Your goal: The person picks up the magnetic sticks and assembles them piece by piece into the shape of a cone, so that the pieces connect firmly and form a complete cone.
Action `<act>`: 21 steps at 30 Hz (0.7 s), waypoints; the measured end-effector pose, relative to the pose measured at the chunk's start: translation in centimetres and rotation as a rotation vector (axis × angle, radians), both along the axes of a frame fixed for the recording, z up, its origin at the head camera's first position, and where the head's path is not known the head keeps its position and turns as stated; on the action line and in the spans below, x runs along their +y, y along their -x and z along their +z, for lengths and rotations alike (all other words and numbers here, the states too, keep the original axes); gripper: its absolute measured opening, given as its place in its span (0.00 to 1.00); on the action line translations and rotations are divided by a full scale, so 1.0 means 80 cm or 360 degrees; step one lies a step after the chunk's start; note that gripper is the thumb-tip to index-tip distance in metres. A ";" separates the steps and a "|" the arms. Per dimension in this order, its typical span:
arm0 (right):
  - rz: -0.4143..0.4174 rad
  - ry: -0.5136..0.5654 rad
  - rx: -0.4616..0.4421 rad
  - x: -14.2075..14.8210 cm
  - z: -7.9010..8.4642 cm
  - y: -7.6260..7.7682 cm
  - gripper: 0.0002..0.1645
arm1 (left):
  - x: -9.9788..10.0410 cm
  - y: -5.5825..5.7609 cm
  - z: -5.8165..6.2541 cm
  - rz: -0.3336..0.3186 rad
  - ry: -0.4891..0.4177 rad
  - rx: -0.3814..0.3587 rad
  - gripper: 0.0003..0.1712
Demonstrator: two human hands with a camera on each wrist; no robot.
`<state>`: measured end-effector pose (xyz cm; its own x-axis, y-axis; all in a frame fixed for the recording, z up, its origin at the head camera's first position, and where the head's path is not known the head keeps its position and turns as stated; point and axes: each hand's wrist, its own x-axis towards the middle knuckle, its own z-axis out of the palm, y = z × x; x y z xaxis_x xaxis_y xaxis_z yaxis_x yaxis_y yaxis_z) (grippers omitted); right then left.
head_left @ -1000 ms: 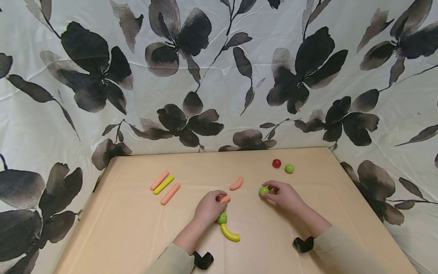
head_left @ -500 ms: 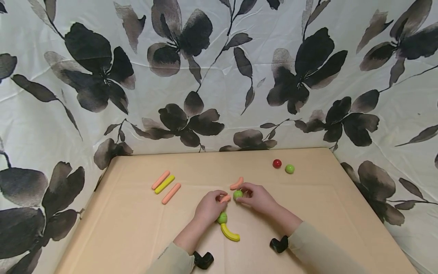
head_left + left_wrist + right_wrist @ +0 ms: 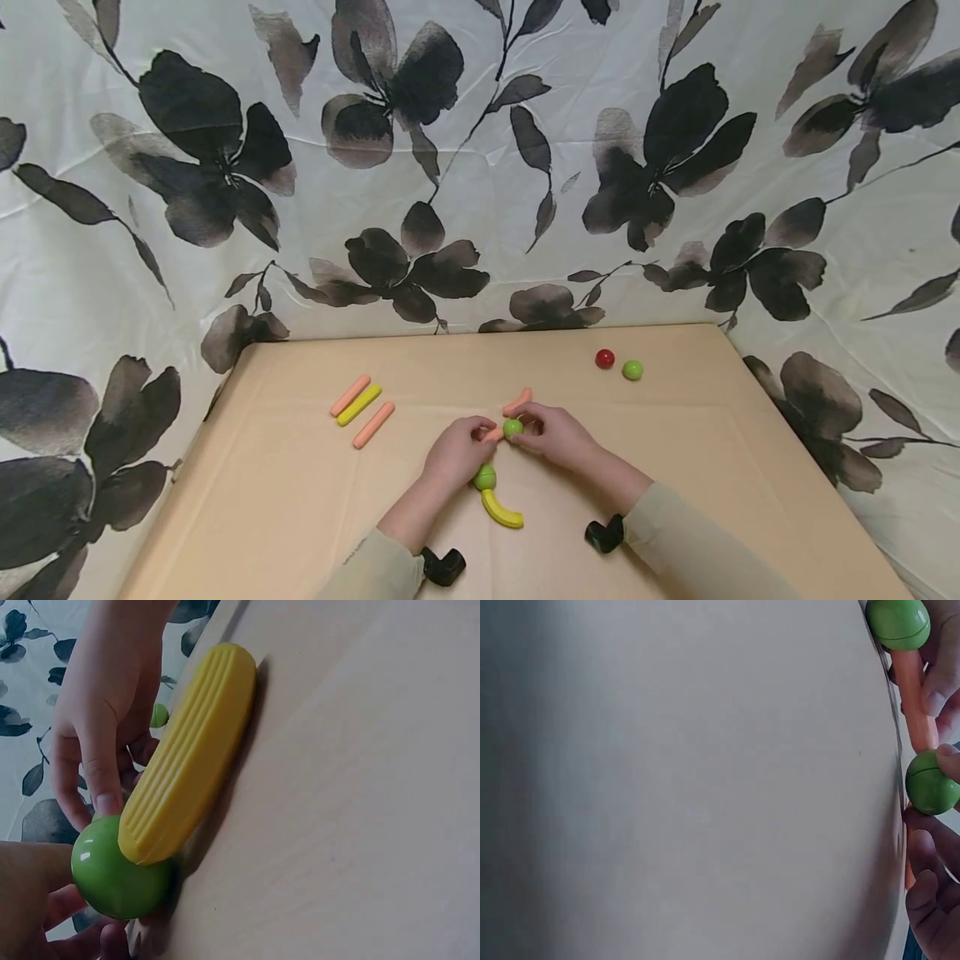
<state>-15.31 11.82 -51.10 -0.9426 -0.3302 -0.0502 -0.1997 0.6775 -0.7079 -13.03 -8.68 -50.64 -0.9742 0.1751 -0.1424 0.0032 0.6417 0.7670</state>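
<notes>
Middle of the table [image 3: 300,500], well in from its left and right edges: left hand [image 3: 456,454] pinches the salmon piece [image 3: 493,434]; right hand [image 3: 566,437] has thumb and fingers clamped on the green ball [image 3: 513,428] at that piece's end. On the side away from the far edge, the second green ball [image 3: 485,477] meets the yellow curved piece [image 3: 501,510]. Likely trouble: a hard or crooked push skews the row; a loose ball, being round, could roll. Right fingers sit beside the curved salmon piece [image 3: 516,403], contact unclear; a careless sweep might nudge it toward the far edge.
</notes>
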 end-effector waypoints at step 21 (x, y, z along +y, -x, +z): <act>0.0261 -0.0049 -0.0002 -0.015 0.010 0.010 0.17 | -0.014 -0.025 0.002 0.0056 0.0132 -0.0004 0.17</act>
